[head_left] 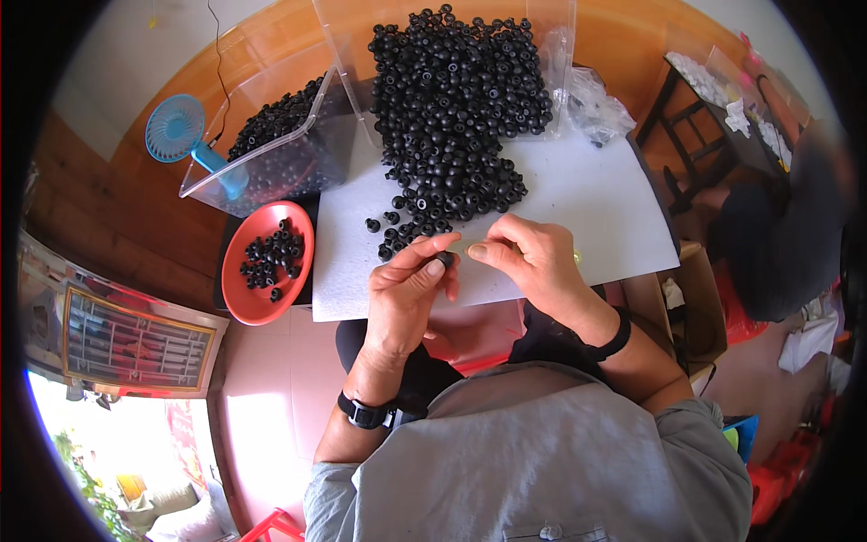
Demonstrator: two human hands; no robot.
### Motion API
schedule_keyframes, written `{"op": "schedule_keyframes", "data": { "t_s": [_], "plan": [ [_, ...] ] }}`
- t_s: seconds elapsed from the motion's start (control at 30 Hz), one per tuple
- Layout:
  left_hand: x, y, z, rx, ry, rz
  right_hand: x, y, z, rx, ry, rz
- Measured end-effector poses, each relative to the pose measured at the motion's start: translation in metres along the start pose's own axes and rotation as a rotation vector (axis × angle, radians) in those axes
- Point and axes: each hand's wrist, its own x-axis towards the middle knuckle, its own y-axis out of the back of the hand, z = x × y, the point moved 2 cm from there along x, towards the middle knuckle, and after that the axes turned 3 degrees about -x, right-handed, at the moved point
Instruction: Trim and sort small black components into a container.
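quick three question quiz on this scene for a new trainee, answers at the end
1. Which of the person's hands holds a small round black piece?
2. True or false: loose black pieces lie in the red oval plastic dish.
3. The blue plastic fan is closest to: a) a cardboard box, b) a clear plastic tub, c) a black wristband.

Key: 1. The left hand. 2. True. 3. b.

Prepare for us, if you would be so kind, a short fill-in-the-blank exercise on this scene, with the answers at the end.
1. The small part in the left hand is coloured ____.
2. The red dish lies to the ____ of the white tabletop.
3. The small fan at the upper left is coloured ____.

Missing words: black; left; blue.
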Motion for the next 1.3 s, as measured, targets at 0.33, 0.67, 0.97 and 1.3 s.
{"op": "schedule_keyframes", "data": {
  "t_s": [0.33,0.67,0.97,1.3],
  "plan": [
    [0.0005,-0.0005,-0.0013,0.092,-0.059,-0.042,0.0015,-0.0017,0.0004,-0.107,0.05,0.004],
    [-0.0013,-0.0005,-0.001,0.096,-0.038,-0.025,0.0021,-0.0015,0.0044,-0.084,0.125,-0.011],
    [-0.0014,-0.0046,0.0035,0.1,-0.018,0.043,-0.0043,0.0031,0.0056,0.184,0.069,-0.046],
    [-0.002,-0.0012,0.0003,0.072,-0.012,-0.039,-0.0008,-0.0025,0.0061,-0.013,0.056,0.034]
  ]
}}
